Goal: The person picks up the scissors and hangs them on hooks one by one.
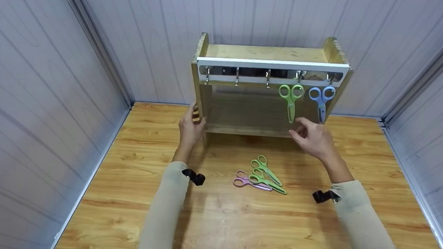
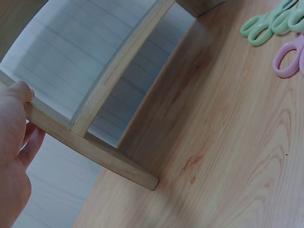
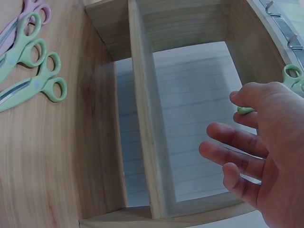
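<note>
My left hand grips the left side panel of a wooden shelf, thumb on one face and fingers on the other. Just below a pair of green scissors, my right hand has its fingers loosely bent. In the right wrist view these scissors are partly hidden behind that hand, their green tip showing by the thumb. They hang by a handle loop from a metal hook. Beside them blue scissors hang from the rightmost hook.
Three free hooks, among them the middle hook, line the white rail on the shelf's front. On the wood-grain surface lie two green scissors and pink scissors, partly overlapping. Pale panelled walls enclose the space.
</note>
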`<state>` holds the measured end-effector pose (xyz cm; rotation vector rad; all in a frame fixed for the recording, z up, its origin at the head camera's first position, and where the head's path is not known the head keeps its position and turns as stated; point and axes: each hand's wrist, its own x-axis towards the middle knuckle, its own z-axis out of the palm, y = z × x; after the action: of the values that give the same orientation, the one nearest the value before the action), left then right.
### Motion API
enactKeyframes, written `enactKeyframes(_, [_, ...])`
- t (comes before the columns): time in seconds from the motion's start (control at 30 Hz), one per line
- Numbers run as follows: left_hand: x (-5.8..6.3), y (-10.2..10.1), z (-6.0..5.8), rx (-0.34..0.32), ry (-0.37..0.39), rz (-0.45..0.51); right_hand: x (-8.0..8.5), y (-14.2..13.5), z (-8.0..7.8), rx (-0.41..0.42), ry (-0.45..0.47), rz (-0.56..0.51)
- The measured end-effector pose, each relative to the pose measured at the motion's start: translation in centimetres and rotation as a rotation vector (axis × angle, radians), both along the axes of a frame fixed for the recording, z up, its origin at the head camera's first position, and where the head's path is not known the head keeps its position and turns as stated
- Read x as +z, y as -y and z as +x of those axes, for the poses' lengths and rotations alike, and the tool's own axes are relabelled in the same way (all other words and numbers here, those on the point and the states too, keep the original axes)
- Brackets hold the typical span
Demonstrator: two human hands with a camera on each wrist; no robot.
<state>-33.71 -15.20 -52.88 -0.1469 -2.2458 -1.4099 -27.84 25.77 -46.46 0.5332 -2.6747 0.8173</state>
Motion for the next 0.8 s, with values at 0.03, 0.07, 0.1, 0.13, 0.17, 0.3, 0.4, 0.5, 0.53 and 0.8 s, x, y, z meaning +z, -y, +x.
enactKeyframes(0.03, [0.0, 0.0, 0.0, 0.001, -0.002, -0.002, -0.1, 0.0, 0.0, 0.000, 0.004, 0.004])
enactKeyframes(0.07, [0.0, 0.0, 0.0, 0.002, -0.004, -0.003, -0.2, 0.0, 0.1, -0.001, 0.009, 0.008])
enactKeyframes(0.1, [0.0, -0.1, 0.0, 0.002, -0.006, -0.004, -0.2, 0.0, 0.1, 0.000, 0.013, 0.012])
enactKeyframes(0.13, [0.0, -0.1, 0.0, 0.001, -0.006, -0.002, -0.3, 0.0, 0.1, 0.000, 0.019, 0.014])
enactKeyframes(0.17, [-0.1, -0.1, 0.0, 0.001, -0.007, -0.001, -0.4, 0.0, 0.1, 0.001, 0.024, 0.014])
enactKeyframes(0.3, [-0.1, 0.0, -0.1, 0.002, -0.012, 0.003, -0.6, 0.2, 0.1, 0.009, 0.041, 0.023])
enactKeyframes(0.4, [-0.1, 0.0, -0.2, 0.005, -0.008, 0.005, -0.8, 0.3, 0.1, 0.015, 0.051, 0.028])
enactKeyframes(0.5, [0.0, -0.1, -0.1, -0.001, 0.007, 0.013, -1.0, 0.4, 0.1, 0.021, 0.062, 0.027])
enactKeyframes(0.53, [0.1, -0.1, 0.0, -0.005, 0.013, 0.016, -1.1, 0.5, 0.1, 0.023, 0.066, 0.026])
enactKeyframes(0.8, [0.2, -0.1, -0.1, -0.014, 0.003, 0.024, -1.5, 0.7, 0.1, 0.025, 0.066, 0.050])
